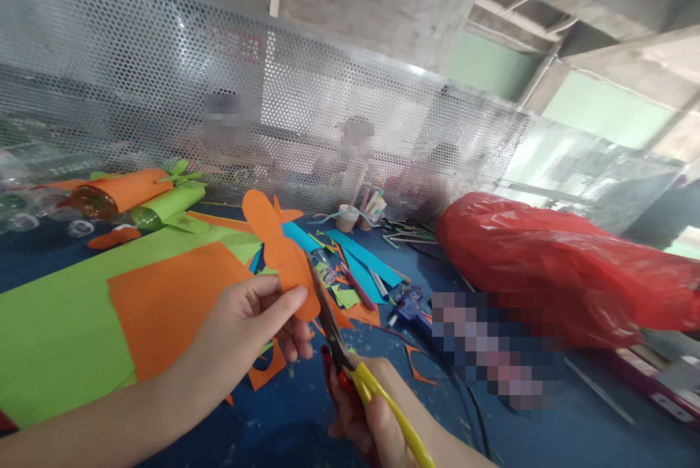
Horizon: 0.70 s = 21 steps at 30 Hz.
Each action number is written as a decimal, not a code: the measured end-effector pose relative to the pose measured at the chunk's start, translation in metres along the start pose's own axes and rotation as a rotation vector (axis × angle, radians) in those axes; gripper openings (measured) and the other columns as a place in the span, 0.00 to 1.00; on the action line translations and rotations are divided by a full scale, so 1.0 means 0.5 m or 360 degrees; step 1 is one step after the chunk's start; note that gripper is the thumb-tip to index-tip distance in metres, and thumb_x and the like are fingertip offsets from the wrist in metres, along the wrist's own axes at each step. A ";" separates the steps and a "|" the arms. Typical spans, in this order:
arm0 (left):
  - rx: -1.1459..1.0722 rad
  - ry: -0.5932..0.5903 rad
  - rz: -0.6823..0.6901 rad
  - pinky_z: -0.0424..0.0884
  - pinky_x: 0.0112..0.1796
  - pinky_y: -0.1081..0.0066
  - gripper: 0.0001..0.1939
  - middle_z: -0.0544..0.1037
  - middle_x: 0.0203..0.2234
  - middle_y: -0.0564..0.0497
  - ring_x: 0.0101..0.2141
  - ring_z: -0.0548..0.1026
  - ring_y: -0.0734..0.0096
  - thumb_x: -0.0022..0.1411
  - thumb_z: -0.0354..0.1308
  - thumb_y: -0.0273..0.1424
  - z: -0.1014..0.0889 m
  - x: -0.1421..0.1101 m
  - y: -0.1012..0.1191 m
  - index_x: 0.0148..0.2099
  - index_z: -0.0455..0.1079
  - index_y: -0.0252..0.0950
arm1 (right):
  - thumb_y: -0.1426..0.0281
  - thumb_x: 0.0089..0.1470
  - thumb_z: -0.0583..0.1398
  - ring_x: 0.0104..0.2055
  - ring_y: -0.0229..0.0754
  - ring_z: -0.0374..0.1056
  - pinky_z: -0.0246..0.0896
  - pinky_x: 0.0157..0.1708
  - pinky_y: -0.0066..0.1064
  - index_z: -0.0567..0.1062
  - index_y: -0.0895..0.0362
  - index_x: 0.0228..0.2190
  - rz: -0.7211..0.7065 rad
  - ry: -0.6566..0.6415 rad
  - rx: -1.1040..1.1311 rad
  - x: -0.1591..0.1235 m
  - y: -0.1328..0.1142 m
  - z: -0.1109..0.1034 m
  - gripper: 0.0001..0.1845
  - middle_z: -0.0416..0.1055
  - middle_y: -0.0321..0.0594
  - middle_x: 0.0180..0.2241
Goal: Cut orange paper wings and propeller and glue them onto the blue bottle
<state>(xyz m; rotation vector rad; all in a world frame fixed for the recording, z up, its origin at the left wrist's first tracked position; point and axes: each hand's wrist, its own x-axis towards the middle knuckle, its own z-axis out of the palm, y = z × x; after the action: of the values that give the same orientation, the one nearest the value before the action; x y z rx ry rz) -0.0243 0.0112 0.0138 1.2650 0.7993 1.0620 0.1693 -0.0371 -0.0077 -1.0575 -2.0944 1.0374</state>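
Observation:
My left hand (267, 315) pinches an orange paper cutout (262, 216) between thumb and fingers. The cutout has rounded lobes, and a narrow strip sticks out at its upper right. In my right hand (372, 410) is a pair of scissors (331, 322) with one yellow and one red handle. The blades point up and lie along the right edge of the cutout. From this view I cannot tell whether they are biting into the paper. Orange scraps (267, 369) lie on the blue table (262, 431) below my hands.
Green paper (49, 329) and an orange sheet (175, 293) lie at left, with paper-wrapped bottles (136, 191) behind. Blue strips (366, 256), a purple marker (358, 286) and a blue glue gun (410, 307) are right of centre. A red plastic bag (547, 264) bulges beside a perforated metal screen (328, 103).

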 end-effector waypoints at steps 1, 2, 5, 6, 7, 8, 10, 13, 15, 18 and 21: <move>-0.0004 -0.0002 -0.0002 0.70 0.20 0.75 0.14 0.76 0.16 0.56 0.18 0.76 0.72 0.57 0.60 0.39 0.000 0.001 0.000 0.24 0.67 0.37 | 0.34 0.51 0.37 0.22 0.35 0.57 0.58 0.22 0.28 0.60 0.55 0.24 -0.0011 0.0003 0.0004 0.000 0.000 0.001 0.38 0.59 0.35 0.19; -0.0008 -0.0007 -0.0001 0.70 0.20 0.75 0.14 0.76 0.16 0.56 0.18 0.76 0.72 0.57 0.60 0.39 0.000 0.001 0.001 0.24 0.66 0.37 | 0.35 0.52 0.37 0.21 0.36 0.57 0.58 0.22 0.28 0.60 0.55 0.25 -0.0022 0.0006 0.0009 0.000 0.000 0.001 0.37 0.59 0.35 0.19; -0.0009 -0.0023 0.0008 0.70 0.21 0.76 0.14 0.76 0.16 0.56 0.18 0.76 0.72 0.58 0.60 0.39 0.000 0.003 0.001 0.24 0.66 0.37 | 0.35 0.53 0.36 0.20 0.36 0.58 0.57 0.21 0.28 0.60 0.55 0.25 -0.0039 0.0024 0.0011 0.001 0.001 0.004 0.37 0.58 0.34 0.18; -0.0008 -0.0022 0.0007 0.70 0.21 0.76 0.14 0.76 0.16 0.55 0.18 0.76 0.73 0.57 0.60 0.39 -0.001 0.004 0.001 0.24 0.66 0.37 | 0.35 0.53 0.36 0.20 0.36 0.58 0.57 0.20 0.28 0.60 0.55 0.25 -0.0037 0.0026 0.0011 0.001 0.001 0.004 0.37 0.58 0.34 0.18; -0.0006 -0.0020 0.0006 0.70 0.21 0.76 0.15 0.76 0.16 0.55 0.18 0.76 0.73 0.57 0.60 0.39 -0.001 0.005 0.001 0.24 0.66 0.37 | 0.35 0.53 0.36 0.20 0.35 0.58 0.57 0.20 0.28 0.60 0.55 0.25 -0.0040 0.0024 0.0009 0.001 0.002 0.004 0.37 0.58 0.34 0.18; -0.0003 -0.0016 0.0002 0.70 0.20 0.76 0.15 0.76 0.16 0.55 0.18 0.76 0.73 0.57 0.60 0.39 -0.002 0.005 0.000 0.24 0.67 0.37 | 0.36 0.53 0.36 0.20 0.35 0.58 0.57 0.20 0.28 0.60 0.55 0.25 -0.0042 0.0023 0.0003 0.001 0.002 0.005 0.37 0.58 0.34 0.18; -0.0001 -0.0011 0.0001 0.70 0.21 0.76 0.15 0.76 0.16 0.55 0.18 0.76 0.73 0.57 0.60 0.39 -0.003 0.006 -0.001 0.24 0.67 0.36 | 0.36 0.53 0.36 0.20 0.36 0.58 0.57 0.20 0.27 0.60 0.55 0.25 -0.0045 0.0023 -0.0029 0.000 0.003 0.004 0.37 0.58 0.34 0.18; -0.0002 -0.0055 0.0041 0.70 0.22 0.76 0.13 0.77 0.17 0.56 0.20 0.76 0.73 0.59 0.59 0.40 -0.006 0.006 -0.004 0.28 0.70 0.37 | 0.36 0.54 0.35 0.20 0.36 0.58 0.55 0.19 0.27 0.61 0.55 0.25 -0.0035 0.0048 -0.0077 0.001 0.004 0.003 0.37 0.59 0.34 0.18; -0.0004 -0.0074 0.0081 0.71 0.24 0.76 0.13 0.77 0.18 0.56 0.21 0.76 0.73 0.60 0.59 0.41 -0.009 0.006 -0.005 0.29 0.71 0.37 | 0.36 0.53 0.35 0.19 0.35 0.58 0.53 0.18 0.26 0.60 0.55 0.25 -0.0027 0.0060 -0.0076 0.002 0.004 0.002 0.37 0.59 0.34 0.17; -0.0011 -0.0007 0.0106 0.71 0.25 0.75 0.12 0.78 0.19 0.55 0.22 0.76 0.73 0.59 0.60 0.40 -0.014 0.008 -0.004 0.28 0.69 0.38 | 0.35 0.53 0.35 0.19 0.35 0.57 0.52 0.18 0.26 0.60 0.54 0.24 -0.0007 0.0050 -0.0086 0.003 0.002 0.000 0.37 0.58 0.34 0.17; -0.0003 0.0071 0.0099 0.71 0.25 0.75 0.11 0.78 0.18 0.54 0.21 0.76 0.71 0.56 0.61 0.38 -0.016 0.012 -0.001 0.27 0.69 0.37 | 0.35 0.52 0.35 0.20 0.35 0.56 0.52 0.19 0.26 0.60 0.54 0.24 0.0019 0.0038 -0.0110 0.004 0.000 0.000 0.38 0.59 0.34 0.18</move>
<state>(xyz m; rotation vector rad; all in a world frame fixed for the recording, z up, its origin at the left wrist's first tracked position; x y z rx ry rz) -0.0296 0.0198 0.0124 1.2753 0.7972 1.1441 0.1681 -0.0357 -0.0076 -1.1120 -2.1207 0.9598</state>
